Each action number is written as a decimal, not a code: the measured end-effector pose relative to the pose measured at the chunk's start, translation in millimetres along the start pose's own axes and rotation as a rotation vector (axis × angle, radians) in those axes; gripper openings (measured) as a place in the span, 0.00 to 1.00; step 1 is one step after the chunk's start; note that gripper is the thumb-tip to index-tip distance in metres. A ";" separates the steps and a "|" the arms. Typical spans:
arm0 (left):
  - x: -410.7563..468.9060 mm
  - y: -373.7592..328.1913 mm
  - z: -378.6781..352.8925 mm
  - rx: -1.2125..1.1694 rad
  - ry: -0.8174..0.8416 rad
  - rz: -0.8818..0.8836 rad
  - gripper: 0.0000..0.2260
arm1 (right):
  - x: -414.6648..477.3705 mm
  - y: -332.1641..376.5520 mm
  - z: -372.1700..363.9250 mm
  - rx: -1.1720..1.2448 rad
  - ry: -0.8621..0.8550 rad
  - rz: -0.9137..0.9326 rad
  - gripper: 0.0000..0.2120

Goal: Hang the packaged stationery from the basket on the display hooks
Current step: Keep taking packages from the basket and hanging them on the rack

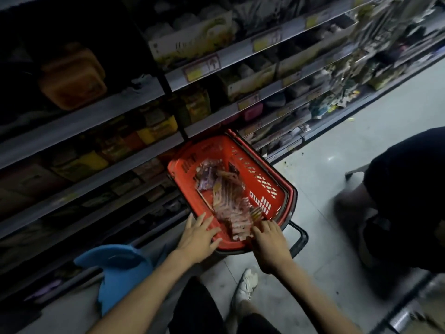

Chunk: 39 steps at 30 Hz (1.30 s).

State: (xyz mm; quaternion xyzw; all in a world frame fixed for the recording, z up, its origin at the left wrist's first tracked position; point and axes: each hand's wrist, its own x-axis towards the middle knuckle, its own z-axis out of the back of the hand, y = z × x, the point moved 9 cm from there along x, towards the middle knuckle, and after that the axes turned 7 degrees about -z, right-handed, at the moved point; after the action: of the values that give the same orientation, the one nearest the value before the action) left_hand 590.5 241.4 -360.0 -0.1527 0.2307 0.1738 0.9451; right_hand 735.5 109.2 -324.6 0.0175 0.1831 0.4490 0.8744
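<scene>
A red plastic basket (pixel 265 186) stands on the floor against the shelving, with several packaged stationery items (pixel 228 201) heaped inside. My left hand (pixel 197 237) rests flat on the basket's near rim, fingers spread and empty. My right hand (pixel 269 242) reaches over the near rim with its fingertips on the closest packets; a firm hold is not visible. Display hooks with hanging packets (pixel 346 92) show blurred at the far right of the shelving.
Dim shelves (pixel 96 112) full of boxed goods run along the left and top. A blue stool (pixel 120 268) sits at my lower left. Another person in dark clothes (pixel 404 201) crouches at the right. My white shoe (pixel 248 285) is on the tiled floor.
</scene>
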 end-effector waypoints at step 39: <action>109.1 92.3 21.3 -0.012 -0.233 -0.314 0.17 | 252.8 78.9 -238.3 0.433 0.500 -0.209 0.15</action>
State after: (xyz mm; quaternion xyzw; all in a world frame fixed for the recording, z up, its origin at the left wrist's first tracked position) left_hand 652.8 359.8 -414.6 -0.1713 0.0923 0.0423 0.9800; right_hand 727.9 324.5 -608.4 0.0735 0.4834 0.2980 0.8198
